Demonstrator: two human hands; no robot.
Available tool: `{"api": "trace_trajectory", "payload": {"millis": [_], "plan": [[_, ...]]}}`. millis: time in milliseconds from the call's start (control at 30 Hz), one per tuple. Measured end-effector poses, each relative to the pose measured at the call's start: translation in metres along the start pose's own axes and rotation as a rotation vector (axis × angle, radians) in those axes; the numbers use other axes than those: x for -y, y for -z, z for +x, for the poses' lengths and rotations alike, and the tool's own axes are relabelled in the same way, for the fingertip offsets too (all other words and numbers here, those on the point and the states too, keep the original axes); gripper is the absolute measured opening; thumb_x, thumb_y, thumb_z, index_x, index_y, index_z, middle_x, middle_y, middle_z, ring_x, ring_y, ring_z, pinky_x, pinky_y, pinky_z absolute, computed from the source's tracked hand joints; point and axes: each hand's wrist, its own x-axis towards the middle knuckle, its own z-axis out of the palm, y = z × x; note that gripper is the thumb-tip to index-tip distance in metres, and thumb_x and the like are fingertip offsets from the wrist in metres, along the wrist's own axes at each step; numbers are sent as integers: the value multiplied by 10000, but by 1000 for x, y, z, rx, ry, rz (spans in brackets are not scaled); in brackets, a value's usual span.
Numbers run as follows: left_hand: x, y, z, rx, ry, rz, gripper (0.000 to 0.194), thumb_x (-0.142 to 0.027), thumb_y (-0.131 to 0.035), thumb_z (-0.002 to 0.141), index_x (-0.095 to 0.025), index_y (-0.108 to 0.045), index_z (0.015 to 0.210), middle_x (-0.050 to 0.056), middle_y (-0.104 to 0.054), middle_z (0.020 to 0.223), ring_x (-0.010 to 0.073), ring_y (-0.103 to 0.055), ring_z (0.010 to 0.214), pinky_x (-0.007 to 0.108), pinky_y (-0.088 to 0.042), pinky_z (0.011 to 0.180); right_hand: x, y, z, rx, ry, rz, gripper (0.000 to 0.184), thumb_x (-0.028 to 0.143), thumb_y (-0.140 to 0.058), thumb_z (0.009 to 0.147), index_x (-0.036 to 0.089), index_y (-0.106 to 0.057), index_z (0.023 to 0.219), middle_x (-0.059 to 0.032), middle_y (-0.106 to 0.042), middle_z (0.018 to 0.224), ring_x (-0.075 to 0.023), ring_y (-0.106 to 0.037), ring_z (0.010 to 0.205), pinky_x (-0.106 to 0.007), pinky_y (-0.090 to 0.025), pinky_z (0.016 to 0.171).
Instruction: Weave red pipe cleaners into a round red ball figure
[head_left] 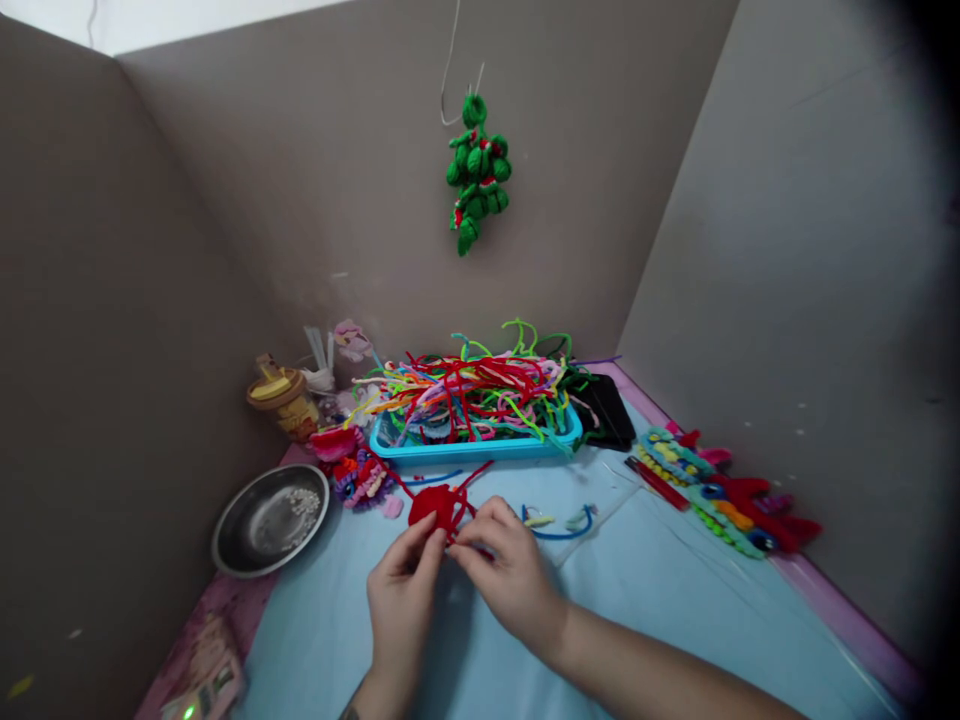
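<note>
Low over the blue tabletop, a rounded red pipe-cleaner piece (430,505) is pinched between the thumb and fingers of my left hand (409,570). Loose red stems stick out from its top and right side. My right hand (504,565) is closed at the piece's right edge, its thumb and fingertips pressed together on a red stem (460,512). The exact pinch point is partly hidden by the fingers. Just right of my right hand lies a bent blue pipe cleaner (559,536) with small pale bits near it.
A blue tray (480,452) heaped with colourful pipe cleaners stands behind my hands. At left are a metal bowl (238,550) with white beads and a lidded cup (291,405). Red-handled scissors or pliers (664,485) and finished fish (772,510) lie right. A green ornament (478,175) hangs above.
</note>
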Motion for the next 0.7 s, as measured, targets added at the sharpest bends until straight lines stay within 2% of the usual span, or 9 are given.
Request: {"api": "trace_trajectory", "payload": {"millis": [133,300,400,467,533,633,700], "plan": [[3,-1,2,11,34,-107,338,-361,-739,606,-168,-725,883,85,-731,888,211,-668,816,305,-526,759,8,-2,-4,81,14,98,142,140,-624,751,206,-596,629,17,-544,643,-126,-521,629,-241,-402,600],[0,-2,6,-54,88,-198,378,-357,-772,558,-159,-720,876,75,-731,852,184,-658,754,262,-522,683,19,0,-8,322,210,269,147,214,-614,760,199,-554,627,-6,-602,657,-135,-561,663,-241,-438,641],[-2,-2,8,-81,113,-235,395,-355,-786,538,-157,-717,873,68,-729,846,168,-650,728,242,-516,654,17,2,-9,403,241,255,96,234,-605,761,198,-566,681,-17,-616,691,-141,-570,691,-247,-439,669],[0,-1,9,-74,118,-256,415,-351,-787,546,-159,-709,906,58,-727,818,152,-644,679,232,-513,621,12,4,-7,361,186,246,91,283,-601,763,194,-584,753,-19,-609,709,-143,-557,678,-248,-430,641],[3,-1,9,-46,108,-261,419,-346,-775,575,-163,-699,944,57,-725,818,151,-650,683,239,-519,638,6,5,-3,245,94,233,129,315,-558,795,190,-585,810,-16,-593,712,-135,-533,642,-240,-412,592],[8,-1,7,-22,85,-223,396,-349,-759,603,-167,-702,950,77,-726,880,186,-669,782,283,-527,733,-2,7,5,47,-24,111,88,223,-497,828,187,-573,800,-11,-566,719,-129,-513,645,-232,-389,584],[9,-1,5,-12,66,-178,376,-357,-752,609,-171,-710,933,85,-726,905,206,-670,826,309,-527,770,-4,8,10,-6,-43,16,53,162,-528,796,185,-575,791,-9,-554,735,-131,-510,666,-235,-386,607]]}}
